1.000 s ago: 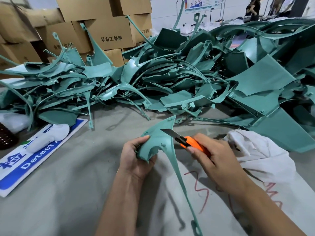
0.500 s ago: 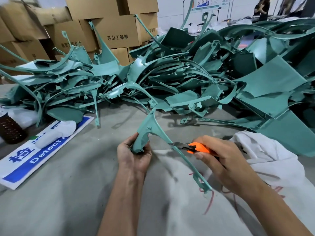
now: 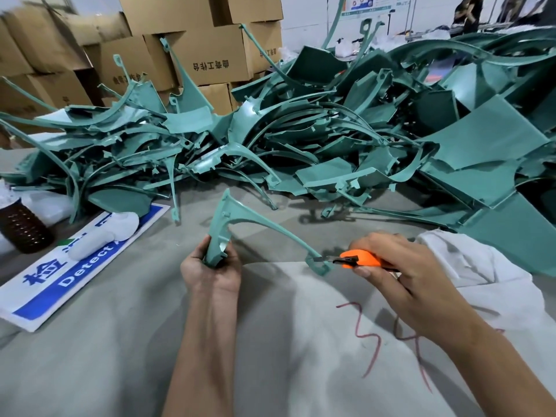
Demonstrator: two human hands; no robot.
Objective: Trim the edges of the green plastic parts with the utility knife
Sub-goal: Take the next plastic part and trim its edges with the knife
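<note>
Slid along to the tab end since earlier: utility knife [image 3: 358, 260] gripped in right hand [image 3: 400, 275]. Left hand [image 3: 215, 266] clamped round green plastic part [image 3: 224, 227] over table. Light, springy (best held at thick base).

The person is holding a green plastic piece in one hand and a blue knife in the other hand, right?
Nearly. The knife is orange, not blue, as the head view shows. The right hand holds it, and the left hand holds the green plastic piece.
</note>
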